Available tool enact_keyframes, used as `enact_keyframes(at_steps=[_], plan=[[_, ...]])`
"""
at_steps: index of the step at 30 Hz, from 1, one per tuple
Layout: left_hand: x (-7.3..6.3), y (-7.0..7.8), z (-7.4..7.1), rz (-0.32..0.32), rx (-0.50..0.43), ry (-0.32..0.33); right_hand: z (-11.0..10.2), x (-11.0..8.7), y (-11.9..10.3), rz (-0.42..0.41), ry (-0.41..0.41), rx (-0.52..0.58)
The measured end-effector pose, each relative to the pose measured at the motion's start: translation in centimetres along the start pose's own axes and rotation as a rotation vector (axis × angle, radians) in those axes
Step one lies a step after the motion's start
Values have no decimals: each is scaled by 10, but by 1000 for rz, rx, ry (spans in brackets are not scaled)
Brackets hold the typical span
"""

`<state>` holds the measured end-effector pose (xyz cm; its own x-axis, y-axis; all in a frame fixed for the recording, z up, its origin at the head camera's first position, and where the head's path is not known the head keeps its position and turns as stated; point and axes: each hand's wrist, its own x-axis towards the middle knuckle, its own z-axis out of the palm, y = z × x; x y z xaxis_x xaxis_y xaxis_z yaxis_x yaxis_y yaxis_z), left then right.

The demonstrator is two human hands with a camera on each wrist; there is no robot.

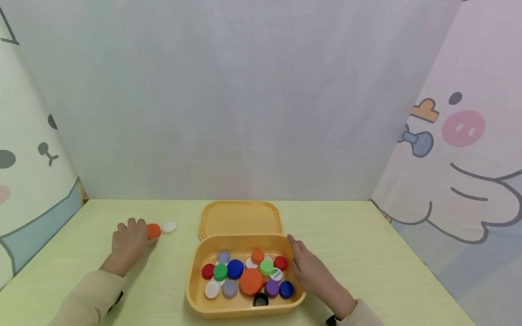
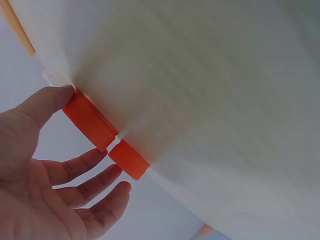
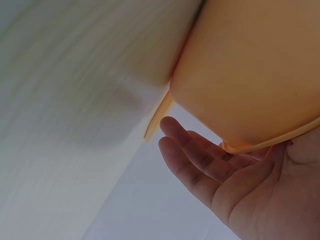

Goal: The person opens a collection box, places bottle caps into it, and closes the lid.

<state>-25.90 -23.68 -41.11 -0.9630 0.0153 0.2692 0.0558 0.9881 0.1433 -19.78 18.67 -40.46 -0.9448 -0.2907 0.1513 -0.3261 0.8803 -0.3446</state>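
Observation:
At the left of the table my left hand (image 1: 130, 241) has its thumb and a finger at either side of a large orange bottle cap (image 2: 90, 121), pinching it. A smaller orange cap (image 2: 129, 160) stands right by the other fingertips in the left wrist view; my hand hides it in the head view. Just right of these lies a white cap (image 1: 169, 227). My right hand (image 1: 311, 268) rests along the right rim of a yellow plastic box (image 1: 192, 283), fingers reaching past its far corner. Inside the box are several caps, including a big orange one (image 1: 250, 281).
Behind the box a yellow lid (image 1: 240, 218) lies flat, partly covered by the box's far rim. A pale curtain (image 1: 244, 113) closes off the table's back edge. Cartoon-printed cloths hang at the left and right sides.

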Motion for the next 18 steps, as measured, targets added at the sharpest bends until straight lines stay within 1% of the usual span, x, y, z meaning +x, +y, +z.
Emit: enact_keyframes(at_steps=[7,18], plan=[[0,1,0,-14,-3,-20,0,0,0,1,3,3],[-1,2,-3,-21,-11,-15,0,0,0,8,-9,3]])
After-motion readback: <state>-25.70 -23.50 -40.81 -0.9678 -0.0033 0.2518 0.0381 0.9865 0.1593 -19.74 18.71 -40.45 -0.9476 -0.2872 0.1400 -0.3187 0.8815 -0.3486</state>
